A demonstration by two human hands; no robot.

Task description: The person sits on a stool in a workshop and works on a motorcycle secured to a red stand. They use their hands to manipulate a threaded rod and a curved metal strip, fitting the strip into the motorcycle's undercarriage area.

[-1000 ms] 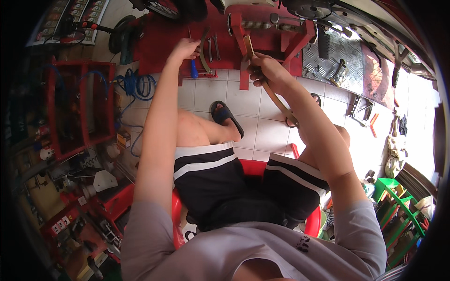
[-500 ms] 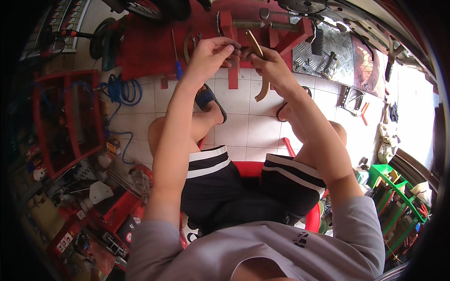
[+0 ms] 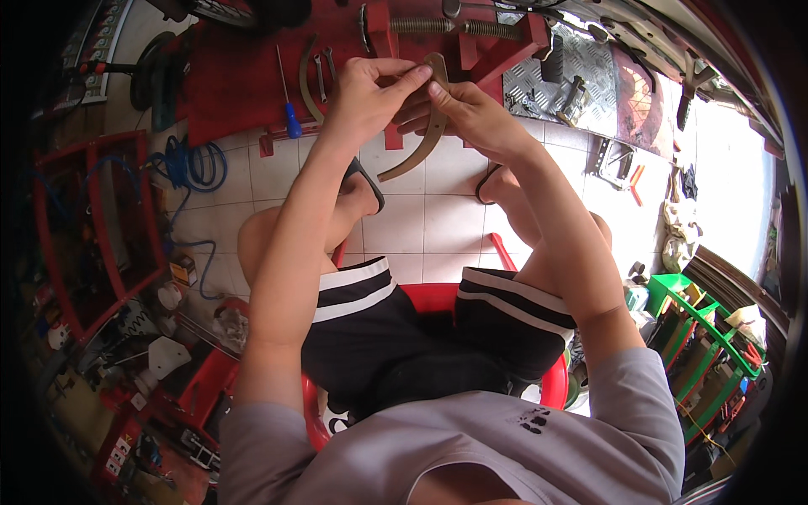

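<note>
My right hand (image 3: 477, 120) is wrapped round a curved tan strip with small holes (image 3: 432, 137), which looks like a brake lining. Its lower end hangs down to the left. My left hand (image 3: 368, 99) is closed in a pinch, thumb and forefinger against the strip's upper end; whatever is between those fingertips is too small to make out. Behind the hands is a red bench (image 3: 244, 84). On it, left of my left hand, lie a similar curved strip (image 3: 306, 76), two spanners (image 3: 324, 71) and a blue-handled screwdriver (image 3: 292, 119).
A red vise with a threaded screw (image 3: 421, 26) stands just beyond my hands. Metal parts lie on a patterned plate (image 3: 539, 88) at right. A coiled blue hose (image 3: 195, 164) and a red rack (image 3: 99, 215) are at left, a green rack (image 3: 703, 316) at lower right.
The strip has swung from hanging nearly upright to slanting down-left. My right hand has come closer to my left, whose fingertips now meet the strip. The whole view has shifted slightly.
</note>
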